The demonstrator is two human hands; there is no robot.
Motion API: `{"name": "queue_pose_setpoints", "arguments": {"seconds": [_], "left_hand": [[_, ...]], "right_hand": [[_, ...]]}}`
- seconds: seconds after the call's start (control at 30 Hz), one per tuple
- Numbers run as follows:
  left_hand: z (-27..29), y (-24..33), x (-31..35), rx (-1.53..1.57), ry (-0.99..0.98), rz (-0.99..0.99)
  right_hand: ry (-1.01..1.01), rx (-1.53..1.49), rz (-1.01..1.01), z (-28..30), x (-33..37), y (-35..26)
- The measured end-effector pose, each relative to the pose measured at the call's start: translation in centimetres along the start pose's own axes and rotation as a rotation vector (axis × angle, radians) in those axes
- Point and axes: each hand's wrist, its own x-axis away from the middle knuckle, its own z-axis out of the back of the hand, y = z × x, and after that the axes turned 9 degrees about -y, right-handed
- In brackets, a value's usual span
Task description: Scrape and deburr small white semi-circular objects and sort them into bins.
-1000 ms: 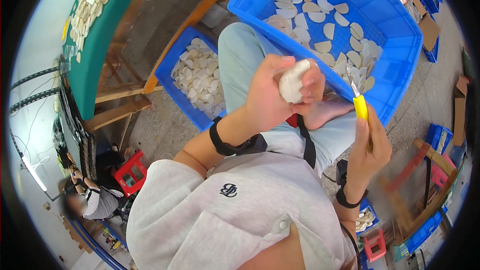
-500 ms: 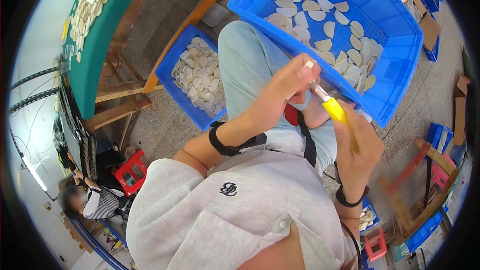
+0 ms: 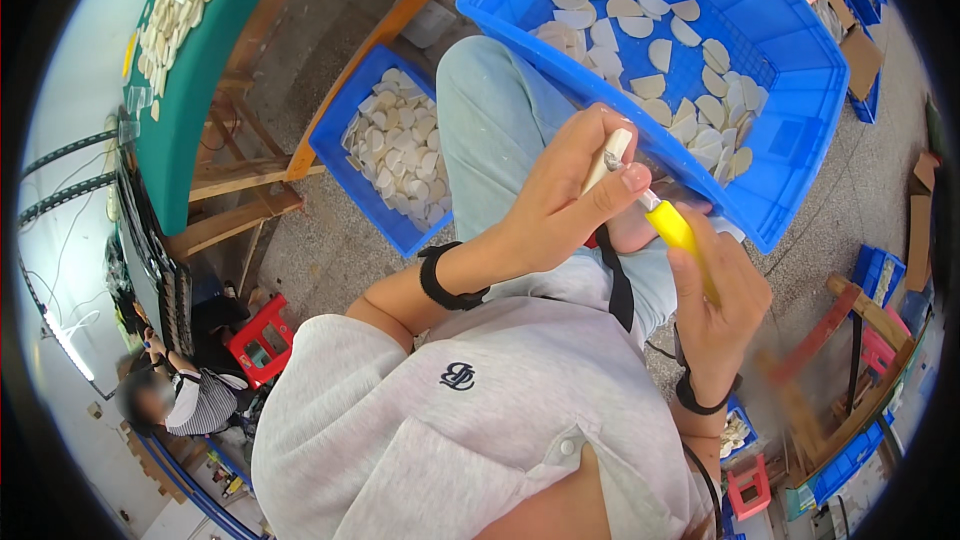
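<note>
At the far left, a green-covered table (image 3: pixel 190 130) carries a heap of pale flat pieces (image 3: pixel 185 0), with a seated co-worker (image 3: pixel 200 400) and a red stool (image 3: pixel 262 342) below it in view. Next comes a small blue bin (image 3: pixel 352 192), holding a pile of pale pieces (image 3: pixel 400 140), just beside a bent knee (image 3: pixel 485 100) in light denim. Right of the knee, the left hand (image 3: pixel 570 185) has its fingers curled and clamped on a white piece (image 3: pixel 605 158), which stands edge-up between fingers and thumb, above the lap and outside both bins. The tip of a knife (image 3: pixel 682 230) lies at that piece; the left thumb hides part of the blade, so whether the two touch cannot be told. The step in hand appears to be working the blade against the held piece; a further stroke would call for a firm left grip, a small controlled push and the thumb kept off the edge. The right hand (image 3: pixel 725 285) has its fingers wrapped together around the yellow handle. Beyond, a large blue bin (image 3: pixel 803 110) reaches farther right, with half-round pieces (image 3: pixel 660 55) scattered inside.
</note>
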Motion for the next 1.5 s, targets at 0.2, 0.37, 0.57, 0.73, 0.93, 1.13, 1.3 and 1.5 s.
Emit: {"name": "queue_pose_setpoints", "arguments": {"seconds": [0.2,0.37,0.57,0.73,0.93,1.13,1.3,1.5], "left_hand": [[-0.2,-0.8,-0.2,-0.081,0.105,-0.11],[-0.3,-0.4,0.0,-0.074,0.097,-0.016],[0.7,0.2,-0.5,0.642,-0.061,0.218],[0.5,0.3,-1.0,1.043,-0.091,0.257],[0.7,0.0,-1.2,1.103,-0.136,0.3],[0.8,0.1,-1.3,1.132,-0.149,0.321],[0.9,-0.1,-0.7,0.827,-0.07,0.302],[0.2,0.6,-0.3,0.128,-0.025,0.159]], "right_hand": [[-0.001,0.081,0.018,0.0,0.2,0.1],[0.013,0.179,-0.012,-0.3,0.2,-0.2],[0.228,0.085,-0.078,-0.5,0.2,0.4],[0.207,0.024,-0.123,-0.3,0.2,0.1],[0.196,-0.012,-0.108,-0.3,0.2,0.2],[0.179,-0.029,-0.092,-0.4,0.1,0.3],[0.133,0.005,-0.041,-0.1,-0.1,0.0],[0.032,0.007,0.001,-0.3,-0.2,-0.2]]}}
